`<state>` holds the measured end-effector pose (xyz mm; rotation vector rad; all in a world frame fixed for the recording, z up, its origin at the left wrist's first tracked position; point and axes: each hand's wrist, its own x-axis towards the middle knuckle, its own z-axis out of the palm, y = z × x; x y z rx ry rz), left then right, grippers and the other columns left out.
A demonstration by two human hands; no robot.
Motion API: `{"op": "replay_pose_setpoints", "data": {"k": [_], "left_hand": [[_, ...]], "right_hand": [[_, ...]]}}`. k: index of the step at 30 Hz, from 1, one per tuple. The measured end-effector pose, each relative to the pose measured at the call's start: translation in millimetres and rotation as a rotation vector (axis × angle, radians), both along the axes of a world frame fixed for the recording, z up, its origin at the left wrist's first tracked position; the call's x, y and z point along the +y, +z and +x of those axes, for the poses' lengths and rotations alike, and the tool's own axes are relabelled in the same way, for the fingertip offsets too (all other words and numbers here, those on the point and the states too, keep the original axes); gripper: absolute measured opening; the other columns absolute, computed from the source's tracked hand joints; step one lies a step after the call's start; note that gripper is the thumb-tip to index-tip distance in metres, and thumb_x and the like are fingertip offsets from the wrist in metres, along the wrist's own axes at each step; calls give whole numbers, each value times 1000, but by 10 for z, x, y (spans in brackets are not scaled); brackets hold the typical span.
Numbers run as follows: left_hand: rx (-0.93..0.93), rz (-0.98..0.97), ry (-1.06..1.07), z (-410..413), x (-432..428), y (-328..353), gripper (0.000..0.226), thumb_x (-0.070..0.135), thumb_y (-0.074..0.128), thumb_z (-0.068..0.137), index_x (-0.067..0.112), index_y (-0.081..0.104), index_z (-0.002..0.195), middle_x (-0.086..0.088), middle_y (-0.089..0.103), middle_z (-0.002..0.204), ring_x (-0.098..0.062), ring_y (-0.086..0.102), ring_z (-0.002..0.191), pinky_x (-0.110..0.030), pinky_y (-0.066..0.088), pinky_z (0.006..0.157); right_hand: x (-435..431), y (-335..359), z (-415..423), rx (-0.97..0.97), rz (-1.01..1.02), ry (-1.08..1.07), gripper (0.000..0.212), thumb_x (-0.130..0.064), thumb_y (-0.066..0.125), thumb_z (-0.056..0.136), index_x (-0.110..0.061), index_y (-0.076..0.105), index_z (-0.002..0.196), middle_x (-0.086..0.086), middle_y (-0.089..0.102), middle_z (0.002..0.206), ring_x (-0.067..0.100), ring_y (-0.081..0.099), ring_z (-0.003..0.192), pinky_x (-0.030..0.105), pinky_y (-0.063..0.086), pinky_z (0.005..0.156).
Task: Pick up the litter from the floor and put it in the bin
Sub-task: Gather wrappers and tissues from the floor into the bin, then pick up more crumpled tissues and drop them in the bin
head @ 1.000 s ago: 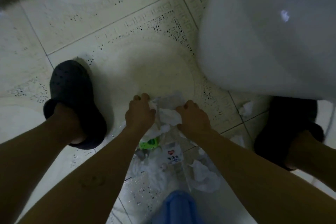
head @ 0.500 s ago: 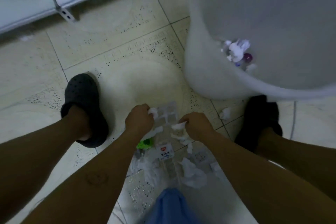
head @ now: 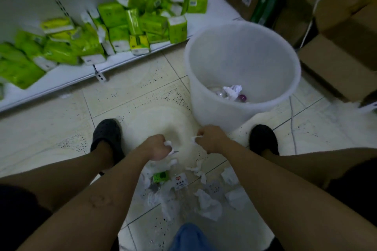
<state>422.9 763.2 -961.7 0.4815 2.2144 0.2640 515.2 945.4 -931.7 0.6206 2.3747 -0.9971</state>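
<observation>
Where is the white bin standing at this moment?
In the head view, the white bin stands on the floor right of centre, just beyond the right hand and right shoe, between the shelf of green packs and the cardboard boxes.

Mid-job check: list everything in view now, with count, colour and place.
bin: one, white, floor ahead right
binned litter: few pieces, white and purple, bin bottom
tissues: several, white, floor between the arms
carton: one, green, floor by left forearm
bottle: one, clear, right of carton
packs: many, green, on shelf
shelf: one, white, low left
boxes: several, brown, far right
cloth: one, blue, bottom edge
shoes: two, black, flanking the hands
left hand: grips left scrap, white
right hand: pinches right scrap, white
</observation>
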Motion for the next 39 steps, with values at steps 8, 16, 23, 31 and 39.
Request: {"op": "replay_pose_setpoints", "data": {"k": [8,16,23,31,39], "left_hand": [[-9,116,106,159,39,341,19,5,46,86,0,62,95,-17,69,74,-30,66,61,-26,51,52],[50,249,35,262,179,678,25,7,47,90,5,70,97,-5,63,66,-11,56,53,-16,44,48],[277,490,65,218,424,1252,27,23,70,82,23,59,107,0,67,81,-12,61,64,-25,47,58],[447,648,156,65,847,1717,11,27,75,73,27,66,79,4,67,73,-11,58,63,-24,42,54],[572,614,179,-127,1415,1680,22,25,70,78,25,71,100,3,71,89,-16,65,83,-22,45,72]], "right_hand": [[195,648,158,93,28,-19,27,-25,57,91,-3,68,100,8,62,82,25,62,65,31,54,63],[353,1079,229,120,66,-20,25,-16,52,90,-4,67,106,0,56,69,26,59,69,33,53,62],[543,1453,254,328,108,-118,34,0,54,87,-14,62,117,13,65,108,30,67,88,42,57,85],[1012,1684,153,440,48,-289,7,-4,68,82,-11,68,84,11,69,79,19,69,58,14,46,38],[1279,1518,-90,595,193,-328,15,-20,70,80,-17,76,93,2,74,95,14,64,81,23,51,79]]}}
